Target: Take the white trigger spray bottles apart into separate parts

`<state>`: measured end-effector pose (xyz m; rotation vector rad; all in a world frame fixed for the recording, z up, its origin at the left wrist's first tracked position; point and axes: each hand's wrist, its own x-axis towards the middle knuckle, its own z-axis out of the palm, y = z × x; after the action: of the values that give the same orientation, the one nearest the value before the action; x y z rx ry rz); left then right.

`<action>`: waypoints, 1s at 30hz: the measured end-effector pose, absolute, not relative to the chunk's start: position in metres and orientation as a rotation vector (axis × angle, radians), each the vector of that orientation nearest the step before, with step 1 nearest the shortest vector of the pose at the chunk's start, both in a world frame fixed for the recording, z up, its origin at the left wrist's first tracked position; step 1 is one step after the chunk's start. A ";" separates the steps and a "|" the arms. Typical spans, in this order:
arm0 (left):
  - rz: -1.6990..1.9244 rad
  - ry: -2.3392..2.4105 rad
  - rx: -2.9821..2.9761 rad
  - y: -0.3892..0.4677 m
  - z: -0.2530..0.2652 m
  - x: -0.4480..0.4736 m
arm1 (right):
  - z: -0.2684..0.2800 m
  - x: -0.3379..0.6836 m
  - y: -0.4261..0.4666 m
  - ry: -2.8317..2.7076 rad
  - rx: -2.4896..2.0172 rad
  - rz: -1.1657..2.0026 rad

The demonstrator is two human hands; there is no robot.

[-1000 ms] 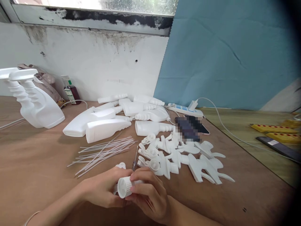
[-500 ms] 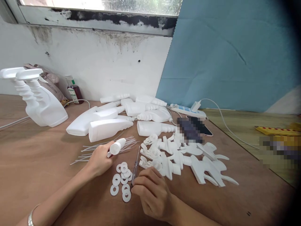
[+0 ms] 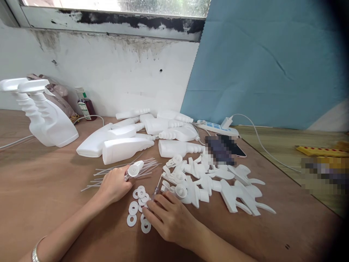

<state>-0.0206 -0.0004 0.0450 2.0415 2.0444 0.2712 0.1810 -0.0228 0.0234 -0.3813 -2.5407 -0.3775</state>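
Head view: left hand (image 3: 114, 185) was closed around a white trigger sprayer head (image 3: 135, 169), round collar facing the camera. That put the sprayer head left of centre, in front of the thin white dip tubes (image 3: 149, 165). Right hand (image 3: 176, 220) was low over the surface (image 3: 49, 182), fingers bent, partly covering the white washers (image 3: 133, 208) and the handle end of a screwdriver (image 3: 156, 191) — couldn't tell if it gripped either. Loose trigger heads (image 3: 194, 191) were piled just beyond and right of that hand. Empty-capped white bottles (image 3: 124, 150) lay on their sides farther back — two assembled spray bottles (image 3: 61, 125) stood upright at far left, near a dark-liquid bottle (image 3: 86, 108).
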 end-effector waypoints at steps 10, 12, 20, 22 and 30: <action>-0.009 2.165 2.080 -0.002 0.049 -0.013 | 0.028 0.194 -0.032 -2.033 -0.060 -0.313; -0.023 2.165 2.095 -0.002 0.048 -0.013 | 0.024 0.195 -0.033 -2.002 -0.065 -0.296; -0.044 2.144 2.163 -0.004 0.047 -0.012 | 0.026 0.195 -0.030 -2.039 -0.090 -0.216; -0.059 2.131 2.189 -0.005 0.048 -0.011 | 0.031 0.194 -0.028 -2.028 -0.090 -0.223; -0.105 2.067 2.257 -0.012 0.045 0.001 | 0.037 0.192 -0.029 -2.057 -0.196 -0.238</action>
<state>0.0014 -0.0122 0.0454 2.2571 2.0669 -0.1049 0.1917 -0.0288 0.0367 -0.1963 -2.0565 -0.2382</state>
